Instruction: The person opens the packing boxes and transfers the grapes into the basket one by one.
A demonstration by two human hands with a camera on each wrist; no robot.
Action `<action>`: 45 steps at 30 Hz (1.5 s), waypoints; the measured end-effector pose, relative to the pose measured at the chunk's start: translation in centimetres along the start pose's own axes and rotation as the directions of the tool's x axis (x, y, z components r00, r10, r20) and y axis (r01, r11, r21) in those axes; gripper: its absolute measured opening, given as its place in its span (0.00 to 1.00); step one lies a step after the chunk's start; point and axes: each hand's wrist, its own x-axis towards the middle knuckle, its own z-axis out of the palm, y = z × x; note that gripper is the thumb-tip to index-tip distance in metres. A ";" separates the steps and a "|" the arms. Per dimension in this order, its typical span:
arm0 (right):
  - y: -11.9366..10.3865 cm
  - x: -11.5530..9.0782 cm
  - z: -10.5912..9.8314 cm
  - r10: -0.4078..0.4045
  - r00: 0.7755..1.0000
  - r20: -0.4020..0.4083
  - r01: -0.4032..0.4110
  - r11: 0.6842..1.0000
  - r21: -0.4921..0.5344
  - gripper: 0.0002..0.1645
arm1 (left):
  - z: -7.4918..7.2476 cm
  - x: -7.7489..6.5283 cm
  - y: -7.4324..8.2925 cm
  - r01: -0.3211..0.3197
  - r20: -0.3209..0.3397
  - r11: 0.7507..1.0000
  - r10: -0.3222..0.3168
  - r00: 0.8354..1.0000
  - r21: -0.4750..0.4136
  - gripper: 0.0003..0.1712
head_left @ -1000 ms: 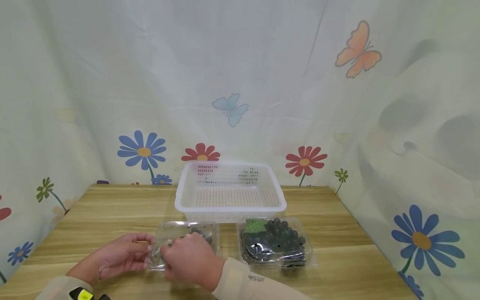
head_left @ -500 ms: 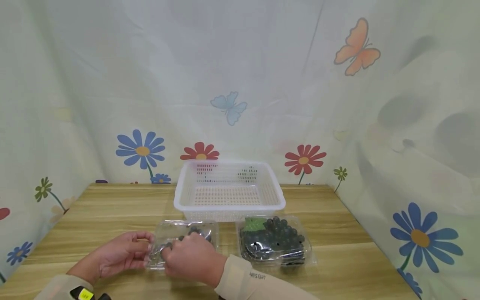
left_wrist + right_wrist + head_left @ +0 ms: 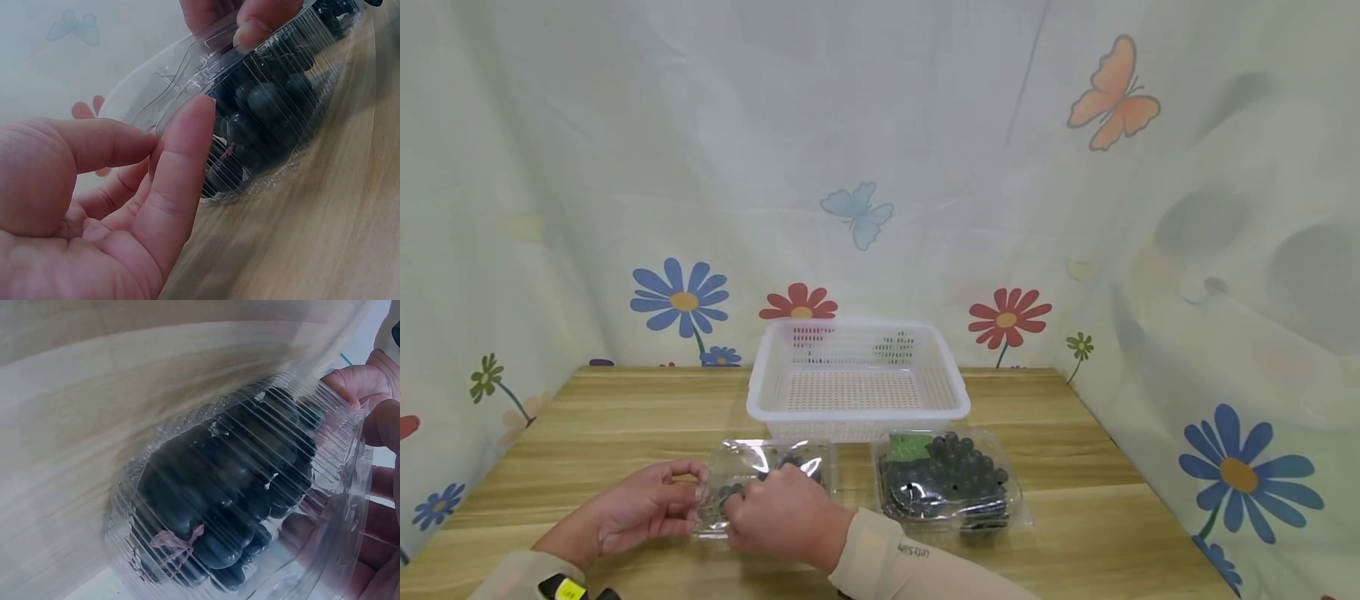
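Observation:
Dark grapes (image 3: pixel 219 481) lie inside a clear plastic clamshell box (image 3: pixel 741 450) at the front left of the table. My left hand (image 3: pixel 643 508) pinches the box's rim at its left end between thumb and index finger, as the left wrist view shows. My right hand (image 3: pixel 790 512) grips the near edge of the same box, covering part of it in the head view. In the right wrist view its fingers (image 3: pixel 378 544) curl at the clear rim. Whether the lid is parted from the base there, I cannot tell.
A second clear clamshell (image 3: pixel 1015 504) of dark grapes with a green leaf label (image 3: pixel 908 448) stands to the right. Behind both boxes sits a white perforated basket (image 3: pixel 859 414) with nothing in it. A floral curtain (image 3: pixel 850 108) encloses the wooden table (image 3: pixel 647 408).
Both hands stay at the left box with hardly any movement. Reflections on its clear lid have shifted, and the head view has moved slightly.

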 end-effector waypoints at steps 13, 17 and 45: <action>0.2 0.3 -0.1 -0.043 0.999 -0.031 0.044 0.999 0.022 0.12 | -0.2 0.0 -0.3 -0.008 -0.002 1.000 0.008 1.000 -0.006 0.09; 0.3 0.5 -0.4 -0.069 0.997 0.021 0.068 0.997 0.035 0.13 | -0.2 0.1 -0.2 -0.009 0.004 1.000 0.009 1.000 -0.006 0.09; -0.2 1.2 -0.5 -0.071 0.993 0.092 0.071 0.997 -0.001 0.14 | -0.4 0.3 0.0 0.008 -0.003 1.000 -0.008 1.000 0.003 0.09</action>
